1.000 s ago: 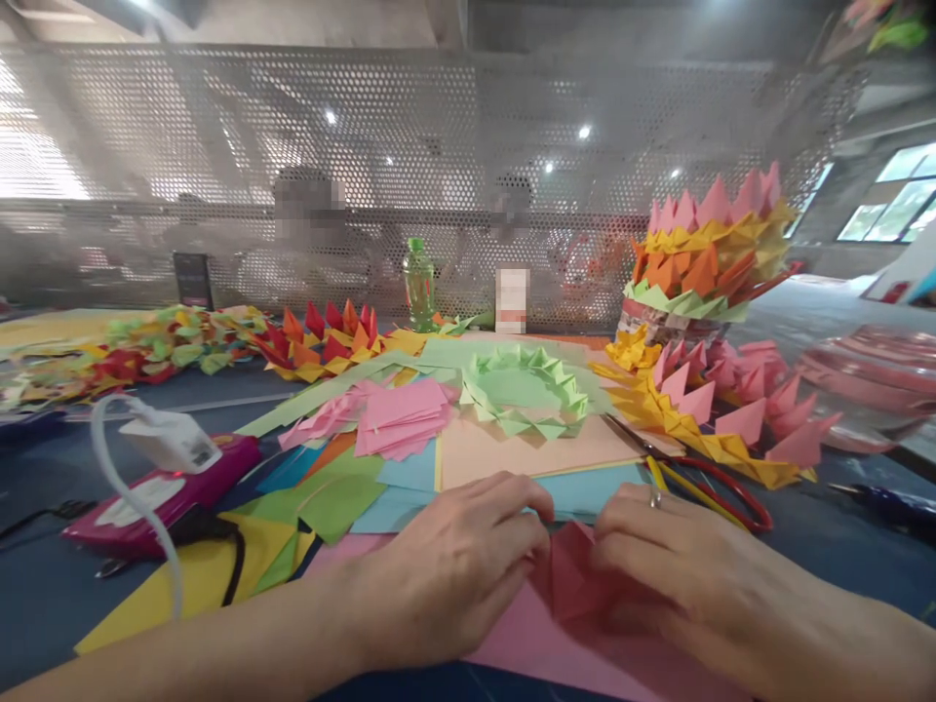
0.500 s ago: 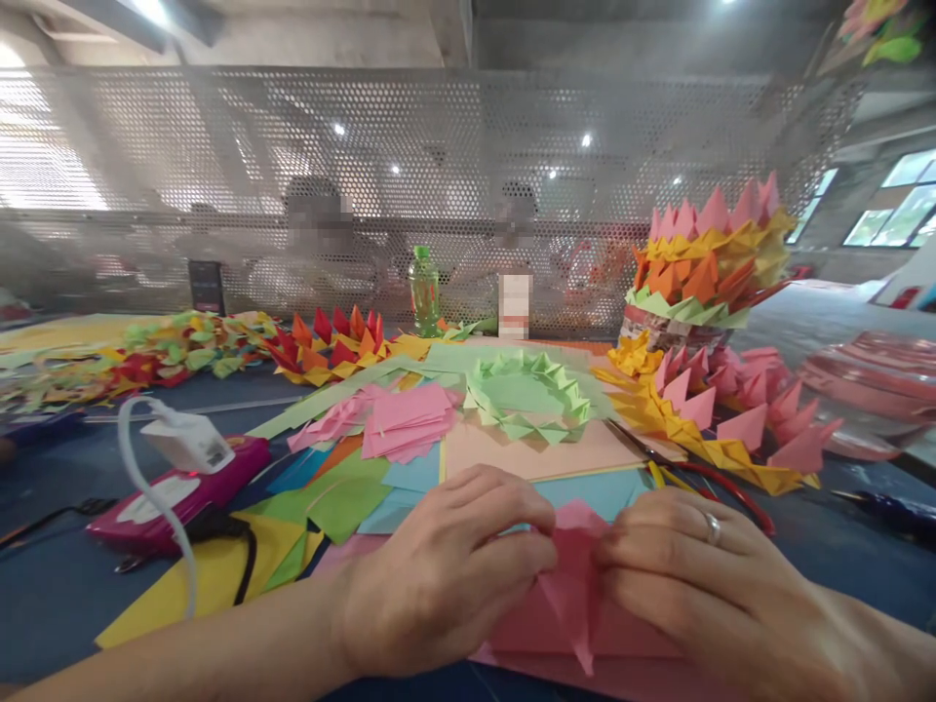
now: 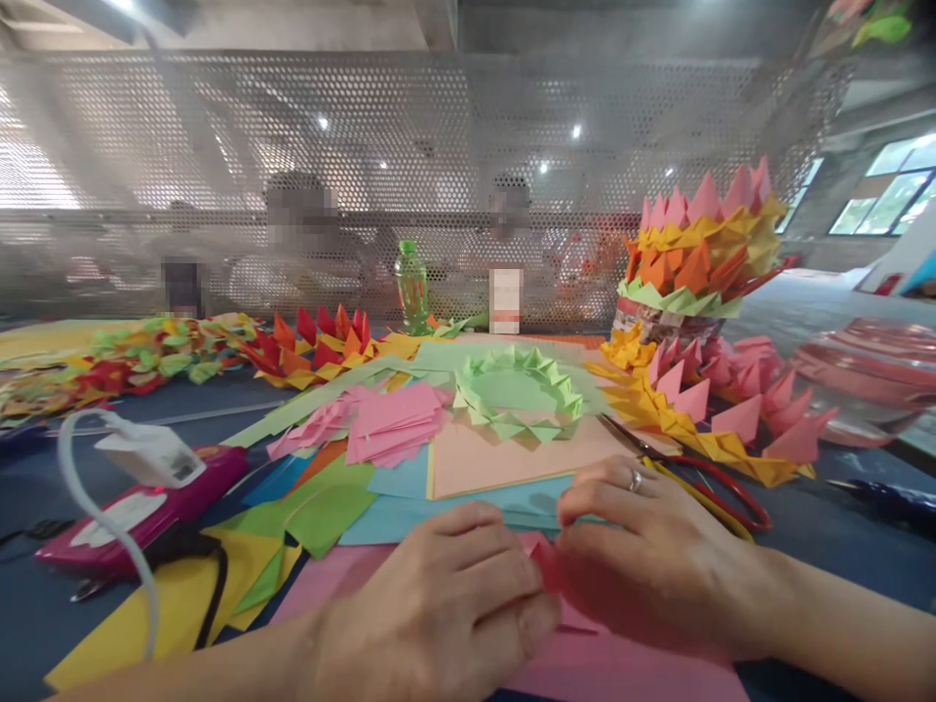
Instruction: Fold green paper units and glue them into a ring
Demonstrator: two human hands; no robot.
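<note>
A small piece of folded pink paper [image 3: 539,553] lies low over flat pink sheets [image 3: 629,673], mostly covered by my fingers. From the left, my left hand [image 3: 460,595] closes on it with curled fingers. My right hand [image 3: 643,546], wearing a ring, has its bent fingertips together at the paper's upper right side. Just beyond my hands are blue sheets [image 3: 533,502] and a peach sheet [image 3: 483,460]. A ring of folded light green paper points [image 3: 468,395] stands behind them.
Red-handled scissors [image 3: 746,502] lie right of my right hand. A magenta power strip [image 3: 175,502] with a white charger [image 3: 150,450] is at left. Pink slips [image 3: 395,424], a green bottle [image 3: 412,292] and stacked paper rings [image 3: 694,258] stand farther back.
The folded pink paper has gone from upright between my fingertips to lower against the sheets. My right hand has moved up and left; my left hand is slightly lower.
</note>
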